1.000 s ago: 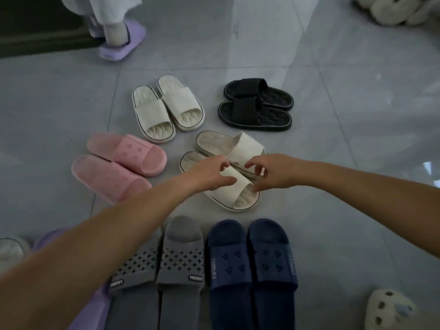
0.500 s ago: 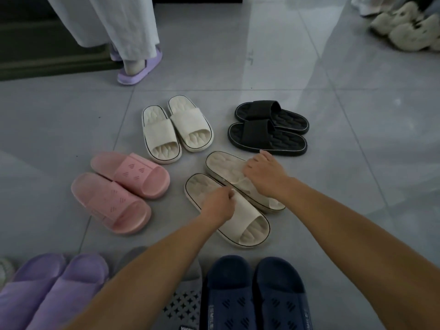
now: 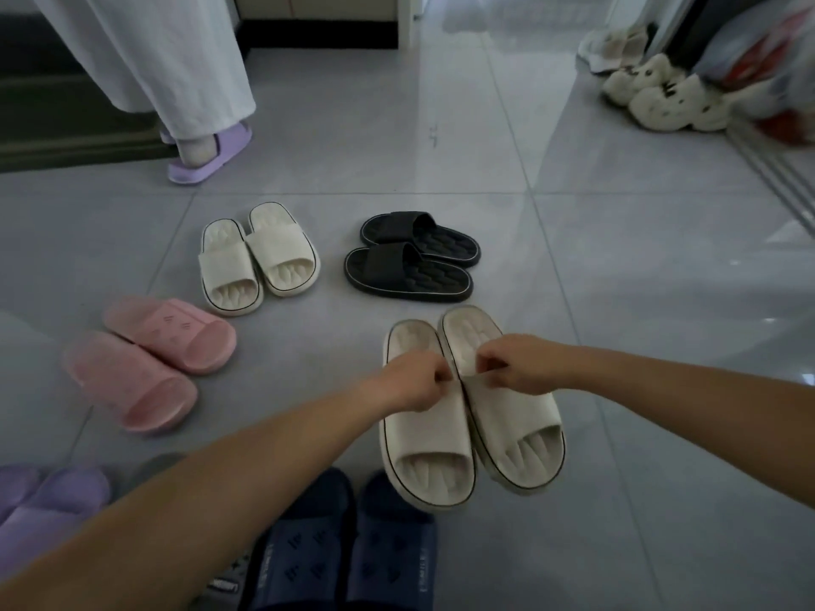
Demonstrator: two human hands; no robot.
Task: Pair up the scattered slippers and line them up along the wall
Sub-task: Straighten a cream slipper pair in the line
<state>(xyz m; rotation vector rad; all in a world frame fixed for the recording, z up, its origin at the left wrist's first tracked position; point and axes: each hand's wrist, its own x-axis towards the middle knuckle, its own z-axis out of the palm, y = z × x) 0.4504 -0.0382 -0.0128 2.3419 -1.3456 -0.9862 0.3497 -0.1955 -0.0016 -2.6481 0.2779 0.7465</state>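
Observation:
Two cream slippers lie side by side on the grey tile floor, toes toward me. My left hand [image 3: 412, 381] grips the strap of the left cream slipper [image 3: 425, 452]. My right hand [image 3: 518, 366] grips the strap of the right cream slipper [image 3: 516, 429]. Another cream pair [image 3: 258, 258] sits beyond on the left, a black pair [image 3: 410, 258] beyond in the middle, a pink pair [image 3: 150, 359] at the left. A navy pair [image 3: 348, 549] lies close below my arms, with a purple pair [image 3: 39, 509] at bottom left and a grey slipper [image 3: 220, 579] mostly hidden by my left arm.
A person in white trousers [image 3: 176, 59] and a purple slipper [image 3: 211, 156] stands at top left beside a dark mat [image 3: 66, 125]. Fluffy white slippers [image 3: 661, 99] and bags [image 3: 767, 68] sit at top right near a door track. Open tile stretches to the right.
Both hands have drawn the two cream slippers to the right and turned them parallel, side by side. The view has tilted up and shows more of the room.

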